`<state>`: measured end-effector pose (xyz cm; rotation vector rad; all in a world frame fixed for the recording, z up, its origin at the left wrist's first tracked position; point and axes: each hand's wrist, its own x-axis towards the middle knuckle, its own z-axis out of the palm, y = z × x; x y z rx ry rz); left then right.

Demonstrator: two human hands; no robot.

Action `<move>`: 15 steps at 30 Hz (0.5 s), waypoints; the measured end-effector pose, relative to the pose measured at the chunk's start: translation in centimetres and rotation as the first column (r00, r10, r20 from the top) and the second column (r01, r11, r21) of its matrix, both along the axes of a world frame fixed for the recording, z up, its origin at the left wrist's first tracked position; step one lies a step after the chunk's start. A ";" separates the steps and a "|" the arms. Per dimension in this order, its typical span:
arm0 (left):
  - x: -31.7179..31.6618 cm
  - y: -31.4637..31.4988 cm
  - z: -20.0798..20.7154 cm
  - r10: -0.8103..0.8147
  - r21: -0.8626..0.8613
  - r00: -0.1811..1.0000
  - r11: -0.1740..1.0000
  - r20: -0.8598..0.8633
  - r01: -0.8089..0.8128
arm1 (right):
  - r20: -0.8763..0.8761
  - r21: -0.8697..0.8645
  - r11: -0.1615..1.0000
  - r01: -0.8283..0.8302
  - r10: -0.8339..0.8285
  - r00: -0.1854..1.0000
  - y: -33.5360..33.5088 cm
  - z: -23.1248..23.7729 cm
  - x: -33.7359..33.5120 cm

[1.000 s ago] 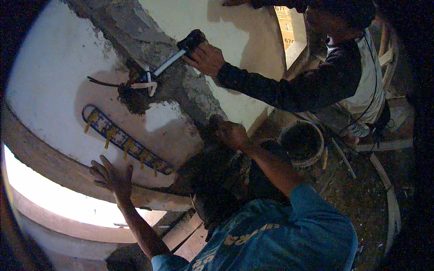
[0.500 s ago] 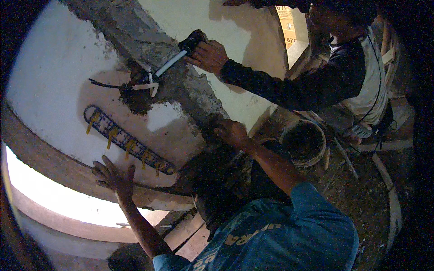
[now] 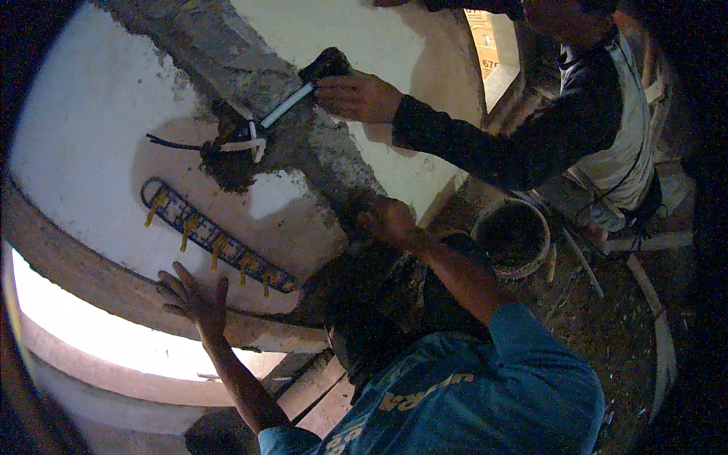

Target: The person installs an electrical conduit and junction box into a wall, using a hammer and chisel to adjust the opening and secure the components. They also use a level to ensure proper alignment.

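Neither of my hands shows. A co-worker in a blue shirt (image 3: 485,387) fills the lower middle, seen from behind. This person's left hand (image 3: 196,299) is spread against the pale wall (image 3: 83,152); the right hand (image 3: 390,221) is at the rough grey channel (image 3: 243,61). From the right, a dark-sleeved person's hand (image 3: 360,96) reaches to a black lump-like piece (image 3: 327,64) at the end of a pale pipe (image 3: 287,105). White and black cables (image 3: 246,144) stick out of a broken hole at the pipe's lower end.
A dark ladder-shaped strip (image 3: 220,236) with yellow tabs lies along the wall above the spread hand. A bucket (image 3: 547,235) stands on the littered floor at right, near wooden strips (image 3: 651,299). Below the wall is a bright opening (image 3: 98,318).
The dark-sleeved person's hand has shifted right and slightly down, its fingers now lower beside the black piece. That person's body has leaned a little. The blue-shirted person's hands have barely moved.
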<state>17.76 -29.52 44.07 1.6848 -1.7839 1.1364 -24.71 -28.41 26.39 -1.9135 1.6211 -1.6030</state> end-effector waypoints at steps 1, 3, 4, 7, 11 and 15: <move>0.0 0.0 0.0 0.002 0.003 1.000 1.000 0.001 -0.002 | 0.023 -0.098 0.995 -0.015 0.018 1.000 -0.2 0.5 -0.2; 0.1 0.0 0.0 -0.004 -0.002 1.000 1.000 0.006 0.004 | 0.028 -0.158 0.987 0.006 -0.002 1.000 -0.8 1.5 -0.5; 0.1 0.1 0.0 -0.012 -0.010 1.000 1.000 0.011 0.013 | 0.010 -0.120 0.992 0.040 -0.039 0.999 -1.1 2.0 -0.7; 0.1 0.1 0.0 -0.052 -0.013 0.999 0.999 -0.006 0.052 | 0.011 -0.154 0.985 0.072 -0.071 0.997 -1.9 3.5 -0.9; -0.1 0.1 0.0 -0.046 -0.021 0.999 0.999 0.005 0.046 | -0.007 -0.183 0.976 0.116 -0.119 0.993 -2.1 5.9 -0.9; 0.0 0.0 0.1 -0.046 -0.029 0.999 0.998 0.013 0.046 | 0.045 -0.248 0.963 0.109 -0.101 0.994 -2.1 9.0 -1.0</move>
